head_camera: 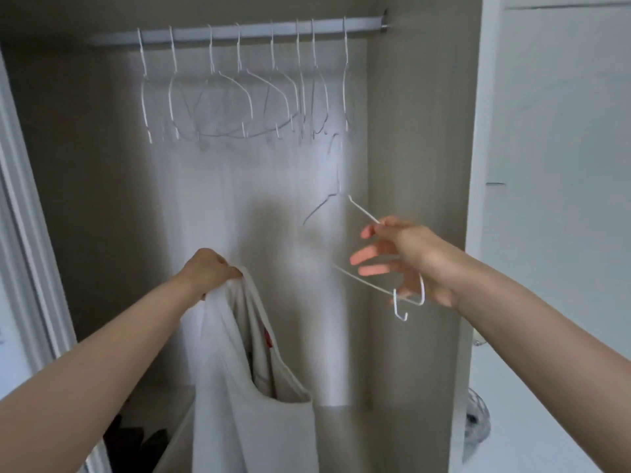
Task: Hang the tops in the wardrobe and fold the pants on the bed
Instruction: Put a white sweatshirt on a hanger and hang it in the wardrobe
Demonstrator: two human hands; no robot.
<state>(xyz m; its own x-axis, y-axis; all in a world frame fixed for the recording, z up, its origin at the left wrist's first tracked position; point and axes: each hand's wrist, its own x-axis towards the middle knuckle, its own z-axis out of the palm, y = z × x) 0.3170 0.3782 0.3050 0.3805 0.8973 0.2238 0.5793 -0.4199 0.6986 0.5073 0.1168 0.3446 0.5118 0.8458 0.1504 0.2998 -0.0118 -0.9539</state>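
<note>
Hands reach into the open grey wooden wardrobe (420, 131): the left hand (208, 268) grips a white sleeveless fabric top (246, 380) bunched at its shoulder, hanging low; the right hand (406, 257) pinches a loose white wire hanger (375, 279) between thumb and forefinger, other fingers spread, below empty white hangers (239, 83) on the silver rail (239, 32).

Wardrobe (420, 131) w/ grey wood-grain walls is standing open. Metal rail (239, 32) is running across the top, left to right, ending in a bracket at the right wall. Approx. eight empty white wire hangers (239, 93) are hanging on it, bunched toward the middle and right, some tilted and overlapping. Dark items (136, 438), unclear, are lying at bottom left.
</note>
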